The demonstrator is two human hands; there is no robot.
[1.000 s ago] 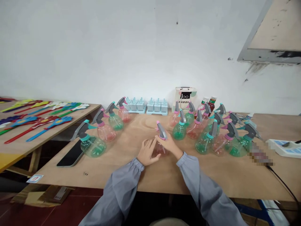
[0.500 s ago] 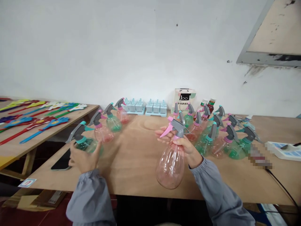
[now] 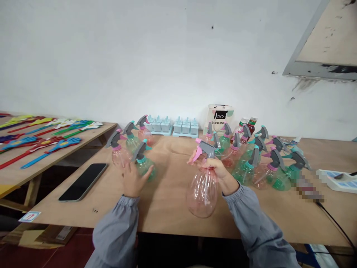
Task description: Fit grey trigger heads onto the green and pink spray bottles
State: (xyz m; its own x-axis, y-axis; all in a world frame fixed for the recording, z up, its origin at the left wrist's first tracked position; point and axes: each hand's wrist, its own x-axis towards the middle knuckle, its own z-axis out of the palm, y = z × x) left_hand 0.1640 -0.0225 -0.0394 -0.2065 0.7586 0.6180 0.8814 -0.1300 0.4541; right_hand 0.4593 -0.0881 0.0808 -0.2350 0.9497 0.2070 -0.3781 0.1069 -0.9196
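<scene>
My right hand (image 3: 216, 169) grips a clear pink spray bottle (image 3: 201, 195) by the neck, just under its grey-and-pink trigger head. The bottle is upright near the table's front edge. My left hand (image 3: 134, 180) is around the near side of a green spray bottle (image 3: 146, 166) with a grey-and-teal head; the thumb is at its right side, and the palm hides part of it. Right behind the left fingers stands a pink spray bottle (image 3: 118, 153). Another green spray bottle (image 3: 131, 143) and a pink spray bottle (image 3: 145, 137) stand farther back.
Several spray bottles (image 3: 247, 173) crowd the right side. A black phone (image 3: 83, 182) lies at left. Pale blue popsicle moulds (image 3: 185, 128), a paper bag (image 3: 219, 118) and sauce bottles (image 3: 251, 124) stand by the wall. Colourful flower-shaped sticks (image 3: 50, 143) cover the left table.
My left hand has moved right with the green spray bottle, from beside the phone to the right of the pink one. The phone is now uncovered. My right hand still holds its bottle.
</scene>
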